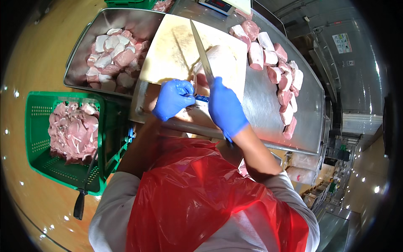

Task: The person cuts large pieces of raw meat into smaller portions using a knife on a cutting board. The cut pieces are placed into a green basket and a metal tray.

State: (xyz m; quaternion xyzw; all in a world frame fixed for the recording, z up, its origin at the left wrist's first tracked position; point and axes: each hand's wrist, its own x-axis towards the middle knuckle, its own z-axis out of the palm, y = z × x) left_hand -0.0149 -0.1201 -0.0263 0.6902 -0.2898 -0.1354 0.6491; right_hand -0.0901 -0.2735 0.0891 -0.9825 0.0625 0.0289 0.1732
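Note:
A long-bladed knife (202, 51) is in my right hand (226, 107), which wears a blue glove and is closed around the handle. Its blade slants up and away to the left, over a pale pink piece of meat (223, 59) on the white cutting board (174, 40). My left hand (173, 99), also gloved in blue, is curled shut at the near left side of that meat. What its fingers pinch, if anything, is too small to make out. Between the hands shows a blue printed strip (202, 98), partly covered by them.
Left of the board stands a metal bin (86, 40) of cut meat; nearer, a green crate (35, 138) holds more meat, with a black-handled tool (79, 205) at its side. Several meat pieces (286, 84) lie on the steel table (262, 111) at right. A scale (217, 6) sits at the back.

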